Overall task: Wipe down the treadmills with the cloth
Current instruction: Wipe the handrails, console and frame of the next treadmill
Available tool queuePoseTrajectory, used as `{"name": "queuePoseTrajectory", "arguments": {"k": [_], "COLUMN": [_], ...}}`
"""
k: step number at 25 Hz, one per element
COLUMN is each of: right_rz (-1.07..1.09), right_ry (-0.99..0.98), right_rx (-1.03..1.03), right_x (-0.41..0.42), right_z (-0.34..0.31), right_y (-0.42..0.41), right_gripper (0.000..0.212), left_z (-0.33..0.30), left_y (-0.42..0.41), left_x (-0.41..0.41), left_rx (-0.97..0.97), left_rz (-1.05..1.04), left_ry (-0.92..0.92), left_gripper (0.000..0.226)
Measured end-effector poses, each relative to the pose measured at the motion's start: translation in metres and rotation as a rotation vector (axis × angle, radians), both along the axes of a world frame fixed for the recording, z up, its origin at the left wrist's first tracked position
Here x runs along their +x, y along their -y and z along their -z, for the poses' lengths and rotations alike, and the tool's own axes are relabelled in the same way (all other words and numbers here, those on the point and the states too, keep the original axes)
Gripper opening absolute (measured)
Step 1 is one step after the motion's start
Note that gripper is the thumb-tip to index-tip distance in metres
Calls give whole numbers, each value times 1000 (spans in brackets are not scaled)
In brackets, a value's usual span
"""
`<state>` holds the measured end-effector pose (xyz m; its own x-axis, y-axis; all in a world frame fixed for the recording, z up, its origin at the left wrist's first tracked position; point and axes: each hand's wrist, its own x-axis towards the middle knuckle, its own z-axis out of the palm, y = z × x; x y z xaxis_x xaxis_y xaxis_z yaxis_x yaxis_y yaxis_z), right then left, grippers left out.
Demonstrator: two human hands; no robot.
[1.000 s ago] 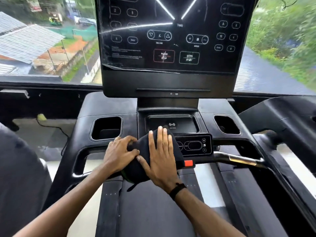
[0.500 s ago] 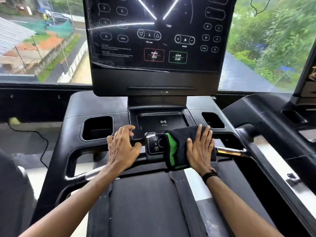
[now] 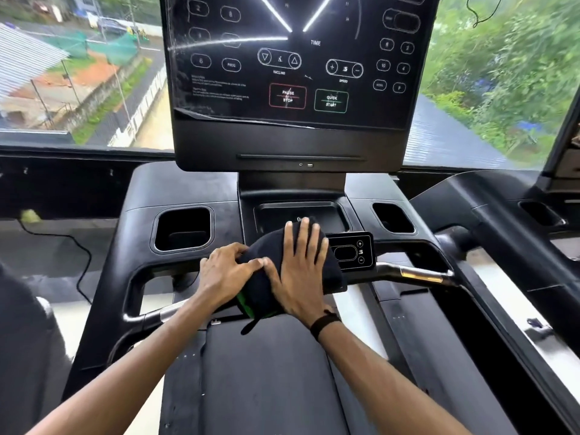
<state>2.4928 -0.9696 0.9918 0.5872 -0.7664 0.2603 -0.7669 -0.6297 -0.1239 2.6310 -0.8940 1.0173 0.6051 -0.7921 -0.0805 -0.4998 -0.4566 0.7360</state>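
Flat-palming the cloth [image 3: 266, 277] with my right hand [image 3: 301, 271], fingers straight and spread, pressing it onto the middle of the treadmill [image 3: 188, 186] console, over the crossbar just below the phone tray [image 3: 329, 215]. My left hand [image 3: 224, 274] is sitting on the cloth's left edge, fingers lightly bent (can't really tell if it's pinching or just resting). A green edge is peeking out underneath. The small speed keypad [image 3: 353, 251] is showing just right of the cloth, with the cup holder [image 3: 182, 229] off to the left.
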Motion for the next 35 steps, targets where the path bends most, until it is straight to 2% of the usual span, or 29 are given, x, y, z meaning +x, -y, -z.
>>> {"name": "queuePoseTrajectory", "arguments": {"k": [2,4,6,8,10,13,15,18,20,22,23,24,26,28,29,30,32,33,35], "right_rz": [-80,-132,-108,-37,25,-2,-23,22,32,14,-10,-36,-62,-21,17,61,153,175,225], "right_ry": [29,114,176,176,191,254,242,193,266,418,476,514,551,658,747,849,1022,1089,1191], "right_rx": [30,80,64,47,132,184,175,278,284,231,250,327,525,667,708,729,717,707,632], "right_x": [-13,-28,-42,-54,-61,-62,-60,-58,-59,-65,-70,-76,-90,-100,-103,-104,-103,-104,-110], "right_z": [-6,-16,-25,-31,-34,-36,-38,-40,-40,-43,-48,-53,-69,-87,-97,-107,-125,-131,-133], "right_y": [5,16,31,48,59,63,63,68,71,70,67,64,57,49,45,42,39,39,40], "right_gripper": [80,72,67,71,77,71,70,71,58,37,34,37,40,36,33,31,30,32,35], "left_z": [-6,-14,-20,-22,-24,-28,-32,-36,-39,-44,-46,-49,-56,-64,-68,-73,-80,-81,-86], "left_y": [-2,-3,0,2,4,8,11,12,13,14,15,15,17,20,23,26,29,31,35], "left_x": [0,0,2,0,-2,-3,1,2,-1,-5,-7,-11,-24,-47,-61,-73,-97,-107,-122], "left_rx": [14,-1,-32,-26,-19,-44,-49,-22,-14,7,27,50,50,-99,-181,-233,-238,-242,-257], "left_rz": [14,-12,-38,-46,-51,-17,1,20,20,25,33,41,67,128,204,310,475,522,615], "left_ry": [78,47,-8,-3,33,20,3,52,87,97,111,152,355,513,456,264,-233,-404,-600], "left_gripper": [23,17,21,23,23,22,22,22,24,25,23,21,30,41,42,42,52,56,62]}}
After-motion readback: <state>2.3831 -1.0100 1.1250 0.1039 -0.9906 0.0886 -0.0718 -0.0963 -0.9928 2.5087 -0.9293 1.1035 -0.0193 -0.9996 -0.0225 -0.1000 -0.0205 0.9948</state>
